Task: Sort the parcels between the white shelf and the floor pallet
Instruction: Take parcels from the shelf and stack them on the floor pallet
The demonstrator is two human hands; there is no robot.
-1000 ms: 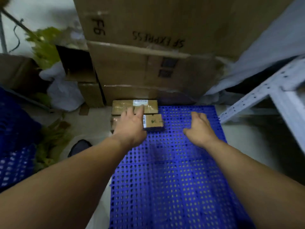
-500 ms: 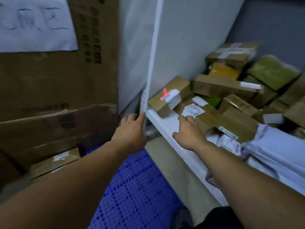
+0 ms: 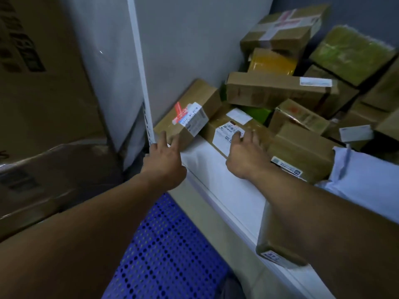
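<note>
The white shelf (image 3: 218,175) runs from the centre to the lower right and carries a heap of several cardboard parcels. At its left end lies a small brown box with a red-and-white label (image 3: 190,115). My left hand (image 3: 165,162) reaches it with spread fingers, the fingertips touching its near face. Beside it sits a flat box with a white shipping label (image 3: 233,131). My right hand (image 3: 246,156) rests open on top of that box. The blue perforated floor pallet (image 3: 170,253) lies below, between my forearms.
A white shelf upright (image 3: 141,78) stands just left of my left hand, with a grey wall behind. Big cardboard cartons (image 3: 43,117) are stacked at the left. A white plastic mailer (image 3: 364,178) and a small box (image 3: 278,253) under my right forearm lie on the shelf.
The view has swung from the pallet and its two small boxes to the shelf. Both hands have moved forward onto the two parcels at the shelf's left end.
</note>
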